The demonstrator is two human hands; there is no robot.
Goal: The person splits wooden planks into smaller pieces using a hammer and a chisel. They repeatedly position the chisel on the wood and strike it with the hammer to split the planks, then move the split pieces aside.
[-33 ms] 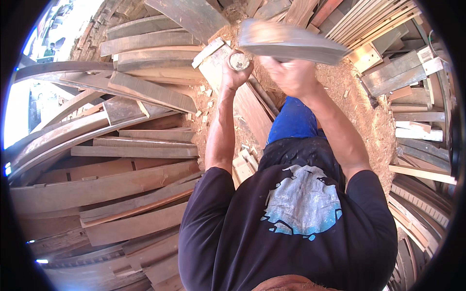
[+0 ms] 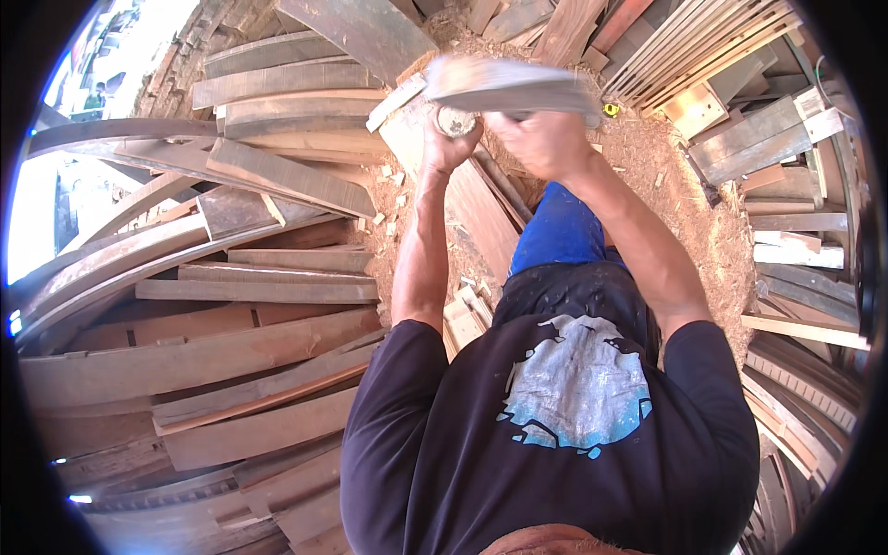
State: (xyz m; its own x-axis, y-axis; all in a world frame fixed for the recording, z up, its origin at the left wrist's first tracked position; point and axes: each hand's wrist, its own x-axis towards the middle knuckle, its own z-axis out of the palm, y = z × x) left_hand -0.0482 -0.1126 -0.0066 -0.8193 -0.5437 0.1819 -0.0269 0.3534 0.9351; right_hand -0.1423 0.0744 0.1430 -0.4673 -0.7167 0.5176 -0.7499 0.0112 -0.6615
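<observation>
My left hand point(image 2: 447, 146) is wrapped round an upright chisel point(image 2: 456, 121); only the pale, battered round end of its handle shows, and its blade is hidden below my fist. In my right hand point(image 2: 546, 143) is a grey wooden mallet point(image 2: 509, 91), smeared by motion, with a light worn patch toward its left end. The mallet hangs just above the chisel's end; I cannot tell whether they touch. Beneath both hands lies a long brown board point(image 2: 483, 217), running from upper left toward my blue-clad leg point(image 2: 560, 231).
Stacked planks point(image 2: 203, 356) fill the left side. More timber point(image 2: 786, 139) and a bundle of thin slats point(image 2: 703, 55) stand at the right. Wood chips and sawdust point(image 2: 694, 222) cover the ground. A yellow tape measure point(image 2: 610, 110) lies right of the mallet.
The mallet and my right hand have moved left, toward the chisel, baring the yellow tape measure. My left hand has stayed in nearly the same place.
</observation>
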